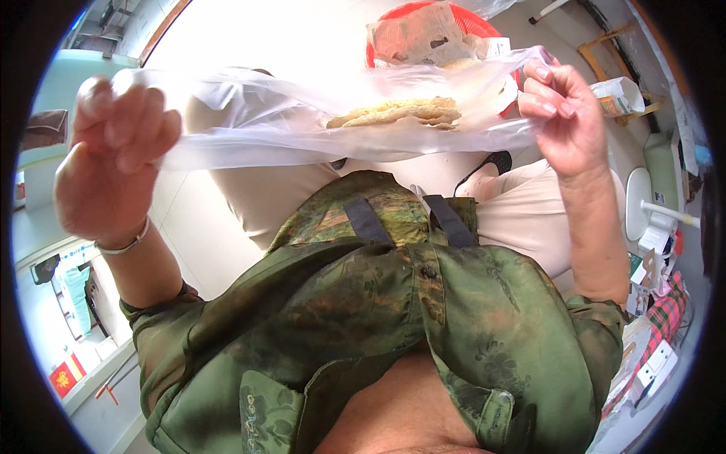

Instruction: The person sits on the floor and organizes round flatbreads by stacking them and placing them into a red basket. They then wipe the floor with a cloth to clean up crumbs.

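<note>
A clear plastic bag (272, 144) is stretched wide across the view above my knees. My left hand (116, 142), slightly blurred, grips its left end with curled fingers. At the other end, my right hand (561, 108) pinches a gathered corner of the plastic between thumb and fingers. Inside the bag, right of its middle, lies a stack of thin yellowish flatbreads (400, 113). Plastic partly veils the stack, so how many pieces there are cannot be told.
Beyond the bag, a red plastic basket (473, 20) on the floor holds newspaper (417, 37). A small wooden stool or frame (601, 54) and a white paper-like container (618, 96) are at the far right. A white power strip (657, 363) sits low on the right.
</note>
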